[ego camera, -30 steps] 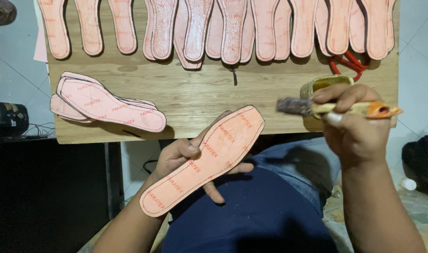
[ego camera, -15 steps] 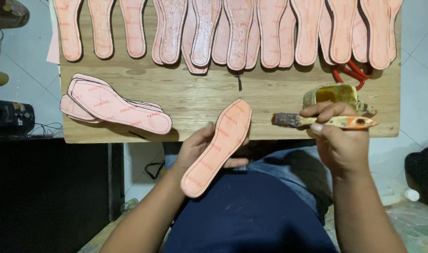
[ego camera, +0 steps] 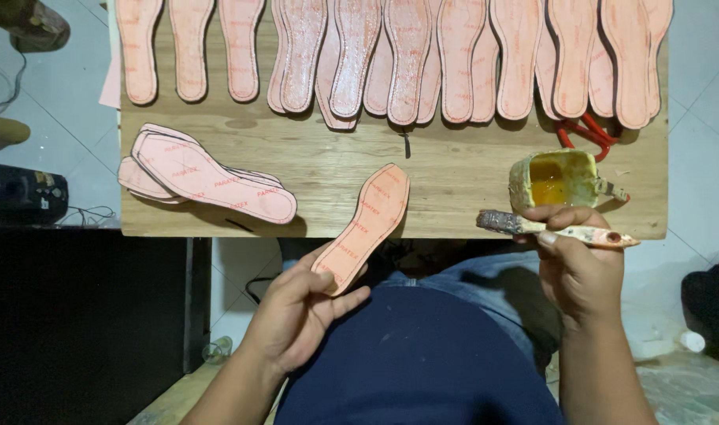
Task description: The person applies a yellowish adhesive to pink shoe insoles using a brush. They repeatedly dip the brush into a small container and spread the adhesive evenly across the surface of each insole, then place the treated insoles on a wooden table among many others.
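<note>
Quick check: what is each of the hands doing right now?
Left hand: closed on one end of a pink insole, whose far end lies over the wooden board.
Right hand: closed on a glue-caked brush.

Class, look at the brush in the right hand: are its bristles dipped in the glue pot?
No. The brush lies level in the right hand, below the glue pot.

insole [ego camera: 365, 224]: pink, red print | glue pot [ego camera: 554, 179]: amber inside | board [ego camera: 454, 169]: pale wood grain

A dark navy top is worn over blue denim trousers. Both forearms are left uncovered, and no sleeves are seen.
</note>
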Demonstrator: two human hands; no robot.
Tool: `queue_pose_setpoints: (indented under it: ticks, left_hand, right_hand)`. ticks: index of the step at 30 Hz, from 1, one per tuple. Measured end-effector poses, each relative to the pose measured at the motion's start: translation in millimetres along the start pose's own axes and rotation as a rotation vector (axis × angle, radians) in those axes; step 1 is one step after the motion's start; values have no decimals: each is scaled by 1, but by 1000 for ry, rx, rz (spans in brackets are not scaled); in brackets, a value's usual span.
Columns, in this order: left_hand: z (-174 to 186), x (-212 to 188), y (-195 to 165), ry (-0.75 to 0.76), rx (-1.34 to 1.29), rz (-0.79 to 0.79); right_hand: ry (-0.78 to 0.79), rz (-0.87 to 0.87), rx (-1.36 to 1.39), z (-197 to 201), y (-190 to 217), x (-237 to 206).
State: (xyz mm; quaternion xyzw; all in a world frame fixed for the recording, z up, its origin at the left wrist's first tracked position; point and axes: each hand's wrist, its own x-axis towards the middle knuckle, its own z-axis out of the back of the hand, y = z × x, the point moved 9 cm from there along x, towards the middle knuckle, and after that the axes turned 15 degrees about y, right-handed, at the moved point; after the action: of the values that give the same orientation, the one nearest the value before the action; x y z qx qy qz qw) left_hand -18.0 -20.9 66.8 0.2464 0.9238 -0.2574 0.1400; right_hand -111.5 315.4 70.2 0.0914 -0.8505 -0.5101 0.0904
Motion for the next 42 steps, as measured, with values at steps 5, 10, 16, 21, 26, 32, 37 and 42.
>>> queue_pose_setpoints:
  ticks: [5, 10, 16, 21, 26, 32, 37, 42]
  left_hand:
    - [-2, -17, 0, 1, 32, -31]
    - [-14, -22, -4, 62, 83, -60]
    - [-34, -22, -9, 79, 233, -63]
    - [-58, 5, -17, 172, 223, -144]
    - [-82, 44, -27, 215, 249, -195]
    - [-132, 85, -22, 230, 463, -207]
    - [-187, 108, -22, 396, 559, -280]
    - [-207, 109, -23, 478, 579, -329]
  right_hand:
    - [-55, 26, -24, -1, 14, -15]
    - [-176, 72, -89, 12, 45, -32]
    - [-255, 187, -120, 29, 79, -44]
    - [-314, 179, -66, 35, 84, -39]
    - [-275, 186, 12, 28, 96, -22]
    - [-155, -182, -376, 4, 89, 9]
    - [192, -360, -116, -57, 48, 48]
    - [128, -350, 87, -74, 34, 58]
